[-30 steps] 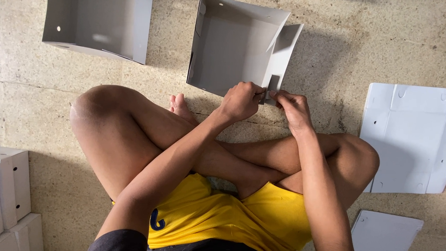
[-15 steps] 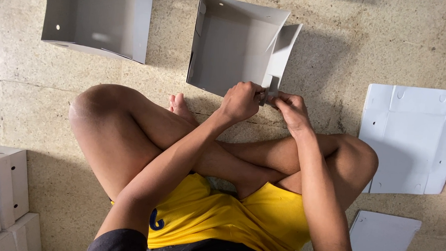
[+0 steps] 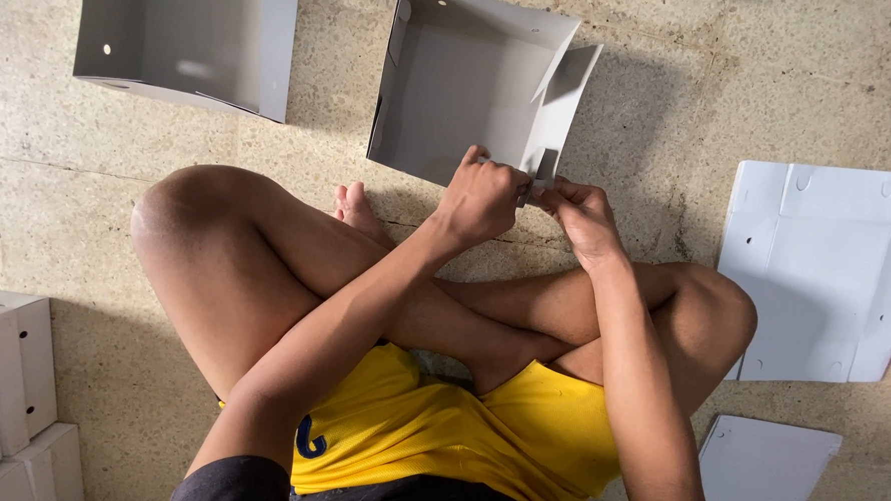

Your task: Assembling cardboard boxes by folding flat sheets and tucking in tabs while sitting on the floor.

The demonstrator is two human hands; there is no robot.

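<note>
Hands [image 3: 533, 199] pinch smooth white cardboard box [image 3: 463, 81] corner flap.

Half-folded pale grey cardboard box [image 3: 462, 91] lay open on speckled floor, tilted, one corner flap loose, near edge pinched between both hands.

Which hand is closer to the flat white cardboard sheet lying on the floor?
The right hand. It is at the half-folded box, on the side toward the flat sheet. The left hand grips the same box corner, one hand farther away.
</note>
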